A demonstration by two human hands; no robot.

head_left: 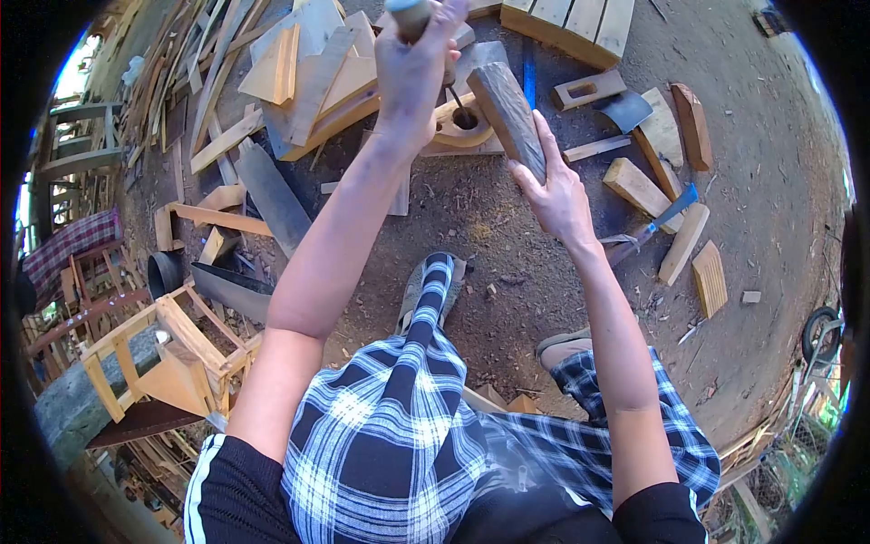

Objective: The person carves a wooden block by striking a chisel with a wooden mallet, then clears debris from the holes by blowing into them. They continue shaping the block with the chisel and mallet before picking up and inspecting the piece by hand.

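Observation:
My left hand [412, 77] is wrapped round the handle of a chisel [410, 11] near the top of the view. Its thin dark metal shaft slants down into a round hole in a pale wooden piece [453, 134] on the ground. In my right hand [560, 198] is a thick, rough-faced wooden block [507, 113], gripped at its near end. The block is tilted, its far end close to the chisel's right side. It covers part of the holed piece, and the chisel's tip is hidden in the hole.
Wood offcuts [304, 91] pile up at the left. A slatted wooden piece [571, 27] lies at the far side. On the right are a blue-handled blade [675, 210], several wooden blocks [639, 189] and a curved dark sheet [625, 111]. A wooden frame [172, 349] stands at the lower left.

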